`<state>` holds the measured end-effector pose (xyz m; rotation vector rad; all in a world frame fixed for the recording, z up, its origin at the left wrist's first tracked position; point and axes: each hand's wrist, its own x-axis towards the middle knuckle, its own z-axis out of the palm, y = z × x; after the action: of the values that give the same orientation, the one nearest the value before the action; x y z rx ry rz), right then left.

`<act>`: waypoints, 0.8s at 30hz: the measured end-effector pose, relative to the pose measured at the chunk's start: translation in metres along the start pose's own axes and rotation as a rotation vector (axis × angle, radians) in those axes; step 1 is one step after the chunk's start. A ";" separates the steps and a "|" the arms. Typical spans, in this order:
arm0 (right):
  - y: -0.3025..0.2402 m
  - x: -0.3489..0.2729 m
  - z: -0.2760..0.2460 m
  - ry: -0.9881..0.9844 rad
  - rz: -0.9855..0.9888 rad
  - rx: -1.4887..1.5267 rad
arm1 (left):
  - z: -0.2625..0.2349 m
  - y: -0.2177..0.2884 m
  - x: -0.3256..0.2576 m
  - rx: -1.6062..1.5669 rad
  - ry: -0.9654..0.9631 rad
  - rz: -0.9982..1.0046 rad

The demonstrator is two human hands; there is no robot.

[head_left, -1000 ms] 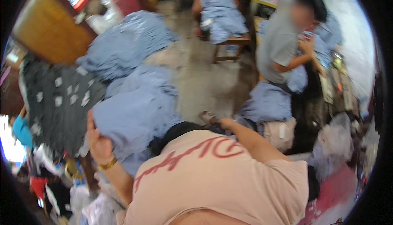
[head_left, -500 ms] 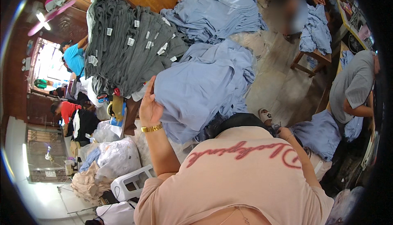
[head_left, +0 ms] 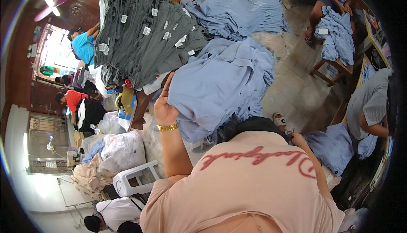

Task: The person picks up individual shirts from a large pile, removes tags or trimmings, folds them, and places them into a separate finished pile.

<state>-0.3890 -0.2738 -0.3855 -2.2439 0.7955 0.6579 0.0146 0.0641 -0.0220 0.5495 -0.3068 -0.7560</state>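
My left hand (head_left: 165, 109), with a gold watch (head_left: 167, 127) at the wrist, is stretched out along the left edge of a light blue garment (head_left: 212, 84). Its fingers are straight and touch the cloth's edge. The garment lies spread on top of a loose heap of the same blue cloth. Low on the right, beside my lap, my right hand (head_left: 298, 140) has its fingers closed. A small dark thing shows at its fingertips, too small to name. A blue cloth bundle (head_left: 330, 146) lies just right of that hand.
Stacked grey garments (head_left: 140, 33) with white tags stand at the far left, and a folded blue stack (head_left: 237, 10) behind. A wooden stool (head_left: 335, 65) bears blue cloth. A white plastic stool (head_left: 135, 178) stands at left. Several people are around, one in grey (head_left: 369, 101) close at right.
The whole view has shifted, so the piles sit further right in the picture. My left hand stays at the garment's edge. My right hand has hardly moved.
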 end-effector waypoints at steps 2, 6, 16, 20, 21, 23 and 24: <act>0.001 -0.001 0.001 0.003 0.027 0.008 | 0.007 -0.002 0.000 0.097 -0.023 0.019; 0.005 -0.005 -0.002 0.019 0.101 0.009 | 0.013 -0.005 0.003 0.186 -0.040 0.023; -0.018 -0.001 -0.022 -0.088 0.097 -0.052 | 0.013 -0.002 0.009 0.238 -0.039 0.031; -0.027 -0.002 -0.029 -0.067 0.067 -0.079 | 0.014 -0.002 0.010 0.316 -0.101 0.040; -0.029 -0.004 -0.032 -0.067 0.059 -0.080 | 0.013 -0.002 0.010 0.337 -0.128 0.044; -0.027 -0.003 -0.035 -0.042 0.031 -0.061 | 0.007 -0.003 0.009 0.367 -0.144 0.039; -0.026 -0.003 -0.037 -0.030 0.015 -0.052 | 0.005 -0.003 0.007 0.383 -0.152 0.038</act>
<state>-0.3644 -0.2834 -0.3489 -2.2717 0.7895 0.7253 0.0158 0.0551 -0.0187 0.8460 -0.6089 -0.7063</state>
